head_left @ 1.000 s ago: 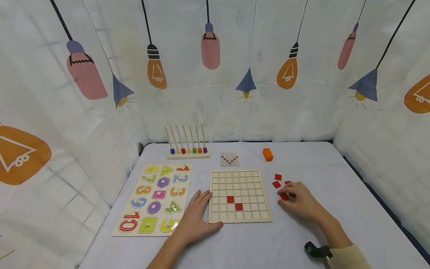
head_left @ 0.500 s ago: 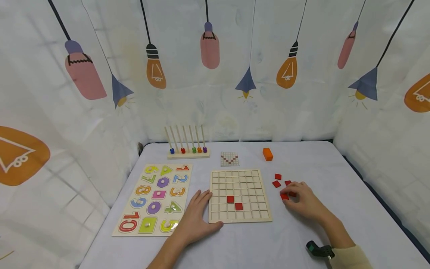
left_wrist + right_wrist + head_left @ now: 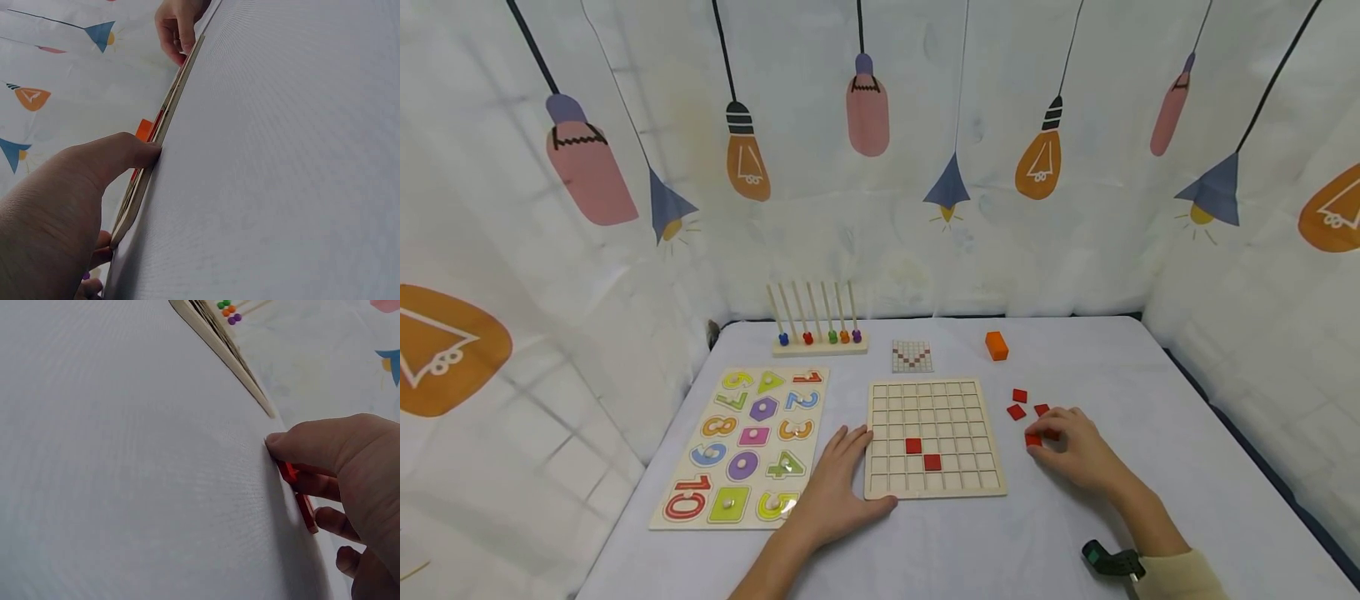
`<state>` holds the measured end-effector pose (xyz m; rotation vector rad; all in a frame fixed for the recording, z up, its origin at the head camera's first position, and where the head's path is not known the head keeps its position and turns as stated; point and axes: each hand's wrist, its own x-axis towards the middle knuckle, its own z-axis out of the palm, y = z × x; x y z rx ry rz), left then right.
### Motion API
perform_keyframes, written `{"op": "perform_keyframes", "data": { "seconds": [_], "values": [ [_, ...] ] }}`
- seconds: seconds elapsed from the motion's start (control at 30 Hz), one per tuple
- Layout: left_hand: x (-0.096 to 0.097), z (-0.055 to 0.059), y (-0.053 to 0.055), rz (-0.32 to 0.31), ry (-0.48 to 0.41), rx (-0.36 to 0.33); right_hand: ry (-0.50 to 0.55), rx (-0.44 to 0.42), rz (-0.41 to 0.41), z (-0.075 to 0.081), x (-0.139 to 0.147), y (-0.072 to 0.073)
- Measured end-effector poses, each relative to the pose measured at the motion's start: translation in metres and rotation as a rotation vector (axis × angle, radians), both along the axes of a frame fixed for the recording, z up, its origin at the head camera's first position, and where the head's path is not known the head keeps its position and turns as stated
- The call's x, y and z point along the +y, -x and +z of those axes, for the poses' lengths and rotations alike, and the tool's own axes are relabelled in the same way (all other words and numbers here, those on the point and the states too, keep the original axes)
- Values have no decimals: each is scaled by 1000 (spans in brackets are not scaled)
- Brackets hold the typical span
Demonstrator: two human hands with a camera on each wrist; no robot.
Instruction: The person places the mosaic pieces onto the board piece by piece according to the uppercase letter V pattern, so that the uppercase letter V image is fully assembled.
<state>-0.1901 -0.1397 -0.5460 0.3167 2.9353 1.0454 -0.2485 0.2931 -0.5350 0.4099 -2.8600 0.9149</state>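
Note:
In the head view a wooden grid board (image 3: 936,487) lies mid-table, with red square tiles (image 3: 913,446) in two of its cells. My left hand (image 3: 831,483) rests at its near left corner, fingers straight along the left side and thumb against the front edge; the left wrist view shows that thumb touching the board's edge (image 3: 178,94). Right of the board, my right hand (image 3: 1078,450) pinches a red tile (image 3: 1033,439) between thumb and fingers, low at the cloth. Another red tile (image 3: 305,509) lies under its other fingers in the right wrist view.
Several loose red tiles (image 3: 1017,412) lie just beyond my right hand. A small pattern card (image 3: 913,367) and an orange block (image 3: 997,346) are behind the board. At left are a number puzzle board (image 3: 760,458) and a bead rack with pegs (image 3: 820,350).
My right hand has shifted slightly right and its fingers have drawn in at the near red tile. The left hand and the grid board have stayed in place.

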Motion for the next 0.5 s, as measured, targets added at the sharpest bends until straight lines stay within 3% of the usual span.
{"op": "perform_keyframes", "data": {
  "seconds": [0.5],
  "values": [
    [-1, -2, 1, 1, -5, 2, 19, 36, 24, -1, -8, 2]
  ]
}}
